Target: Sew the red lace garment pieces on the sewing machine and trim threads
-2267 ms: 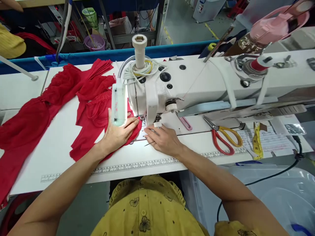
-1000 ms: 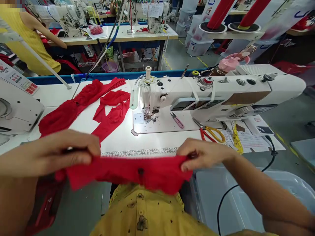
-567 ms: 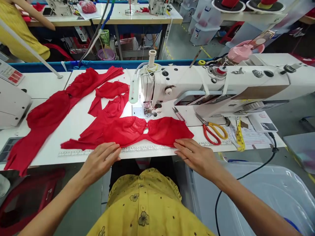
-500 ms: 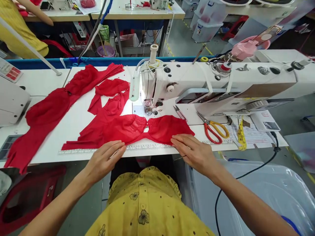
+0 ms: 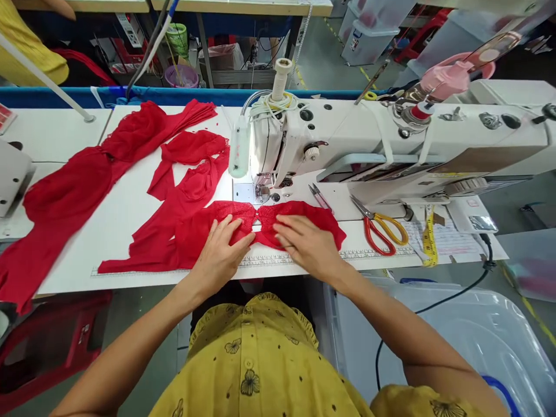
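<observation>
A red bra (image 5: 299, 209) with lace-trimmed cups lies across the table edge, just below the presser foot (image 5: 262, 193) of the sewing machine (image 5: 339, 133). My left hand (image 5: 223, 252) rests on its left cup with the fingers spread. On the right cup my right hand (image 5: 306, 243) lies flat, fingers stretched toward the middle. Neither hand grips the fabric. More red pieces (image 5: 191, 191) overlap at the left, joined or touching; which one I cannot tell. Another long red bra piece (image 5: 73, 185) trails over the table's left side.
Right of the bra lie small snips (image 5: 320, 198), scissors (image 5: 382, 227) with red and yellow handles, and a yellow tape measure (image 5: 429, 240). A printed ruler (image 5: 269, 260) runs along the front edge. Below right stands a clear plastic bin (image 5: 434, 330); a red stool (image 5: 52, 347) is at lower left.
Both hands have moved inward and up onto the cups, from the bra's lower edge and right end. The camera view has shifted slightly.
</observation>
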Demonstrator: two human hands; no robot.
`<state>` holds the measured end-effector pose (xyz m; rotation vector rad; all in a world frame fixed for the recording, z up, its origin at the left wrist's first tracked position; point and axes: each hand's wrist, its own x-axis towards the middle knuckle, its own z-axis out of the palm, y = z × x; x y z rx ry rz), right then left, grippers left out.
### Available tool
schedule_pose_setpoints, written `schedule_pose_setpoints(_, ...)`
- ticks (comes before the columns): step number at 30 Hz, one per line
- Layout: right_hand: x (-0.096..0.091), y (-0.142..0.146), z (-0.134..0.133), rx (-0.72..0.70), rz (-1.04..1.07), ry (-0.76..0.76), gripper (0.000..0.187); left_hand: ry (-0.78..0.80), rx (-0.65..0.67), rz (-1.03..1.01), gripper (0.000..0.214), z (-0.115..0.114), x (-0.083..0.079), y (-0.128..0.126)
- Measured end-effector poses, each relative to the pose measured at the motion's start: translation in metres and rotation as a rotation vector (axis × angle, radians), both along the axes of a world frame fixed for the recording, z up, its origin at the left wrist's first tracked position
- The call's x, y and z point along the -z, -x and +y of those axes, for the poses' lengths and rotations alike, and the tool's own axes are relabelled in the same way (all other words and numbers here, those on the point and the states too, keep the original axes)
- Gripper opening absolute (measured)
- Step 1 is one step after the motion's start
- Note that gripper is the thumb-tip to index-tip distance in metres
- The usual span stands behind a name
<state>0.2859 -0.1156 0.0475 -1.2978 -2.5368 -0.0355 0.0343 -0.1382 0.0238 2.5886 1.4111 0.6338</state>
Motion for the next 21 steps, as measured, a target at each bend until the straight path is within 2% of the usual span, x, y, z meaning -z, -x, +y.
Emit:
schedule_pose_setpoints(4, -0.022, -0.009, 0.042, 0.33, -0.164, -0.008, 0.033, -0.029, -0.035, -0.081, 0.027, 0.031, -0.027, 0.0)
schedule_pose_setpoints(6, -0.028, -0.013, 0.064, 0.454, -0.279, 0.066, 0.042, 0.022, -0.074, -0.042, 0.027, 0.049, -0.033, 0.001)
schedule_pose_setpoints(9, -0.03, -0.017, 0.08, 0.486, -0.382, 0.172, 0.047, 0.13, -0.08, 0.076, 0.045, 0.068, -0.032, 0.002)
schedule_pose_setpoints(11, -0.028, -0.014, 0.076, 0.43, -0.36, 0.106, 0.044, 0.204, -0.079, 0.134, 0.057, 0.074, -0.029, 0.002)
schedule_pose_setpoints(12, -0.026, -0.011, 0.07, 0.383, -0.316, 0.048, 0.042, 0.239, -0.087, 0.144, 0.056, 0.075, -0.027, 0.002)
schedule_pose_setpoints(14, -0.022, 0.0, 0.056, 0.258, -0.191, -0.026, 0.039, 0.323, -0.103, 0.131, 0.041, 0.076, -0.026, 0.001)
schedule_pose_setpoints(15, -0.021, 0.005, 0.05, 0.178, -0.123, -0.016, 0.038, 0.362, -0.102, 0.1, 0.033, 0.076, -0.026, 0.0)
schedule_pose_setpoints(17, -0.018, 0.015, 0.047, 0.025, 0.005, 0.096, 0.041, 0.415, -0.055, -0.003, 0.027, 0.076, -0.03, -0.002)
schedule_pose_setpoints(19, -0.018, 0.019, 0.053, -0.088, 0.095, 0.286, 0.046, 0.477, -0.01, -0.14, 0.025, 0.075, -0.037, -0.002)
schedule_pose_setpoints(21, -0.019, 0.019, 0.065, -0.18, 0.141, 0.5, 0.033, 0.594, -0.005, -0.258, 0.022, 0.073, -0.045, -0.001)
